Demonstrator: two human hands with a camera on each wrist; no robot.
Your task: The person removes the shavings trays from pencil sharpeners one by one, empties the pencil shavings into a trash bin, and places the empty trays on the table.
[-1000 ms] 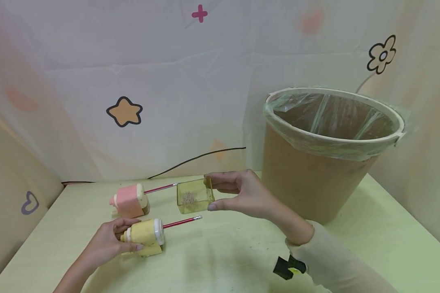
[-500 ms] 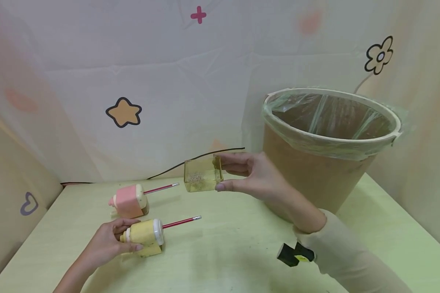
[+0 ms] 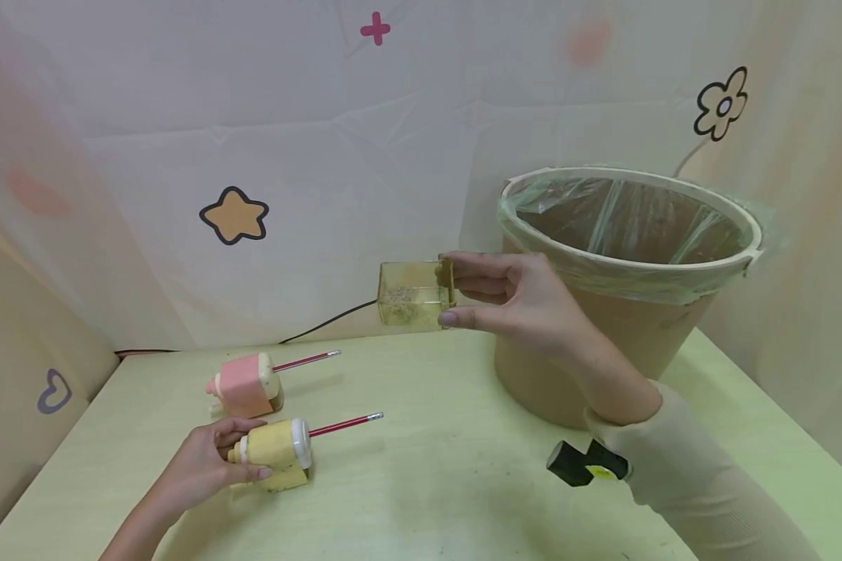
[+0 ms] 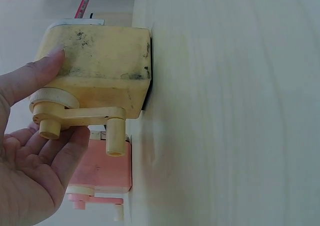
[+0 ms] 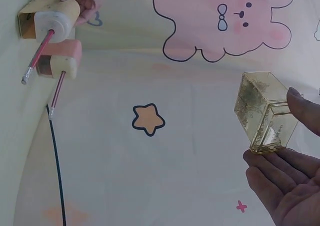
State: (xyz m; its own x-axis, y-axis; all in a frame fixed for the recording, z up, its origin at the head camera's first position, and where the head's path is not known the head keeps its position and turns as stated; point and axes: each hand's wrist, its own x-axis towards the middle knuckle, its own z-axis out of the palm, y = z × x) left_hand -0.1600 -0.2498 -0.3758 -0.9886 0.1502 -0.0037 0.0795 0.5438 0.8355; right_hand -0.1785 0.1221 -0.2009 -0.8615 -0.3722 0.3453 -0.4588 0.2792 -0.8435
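Note:
My left hand (image 3: 206, 465) grips a yellow crank pencil sharpener (image 3: 274, 446) on the table, thumb on one side and fingers on the other. A red pencil (image 3: 344, 425) sticks out of its white front. In the left wrist view its crank handle (image 4: 116, 136) shows beside my palm. Raised above the table, my right hand (image 3: 526, 300) pinches a clear yellow shavings drawer (image 3: 414, 292) between thumb and fingers. Pencil shavings (image 3: 398, 300) lie inside it, seen through the wall. The drawer is left of the bin's rim, a little lower than it.
Behind the yellow sharpener stands a pink crank sharpener (image 3: 245, 387) with another red pencil (image 3: 305, 361) in it. A large brown bin (image 3: 582, 358) with a clear plastic liner (image 3: 617, 280) stands at the right. A printed curtain (image 3: 309, 195) hangs behind the table (image 3: 407, 499).
My right hand has lifted the shavings drawer up and to the right, away from the sharpeners and closer to the bin. The left hand stays on the yellow sharpener.

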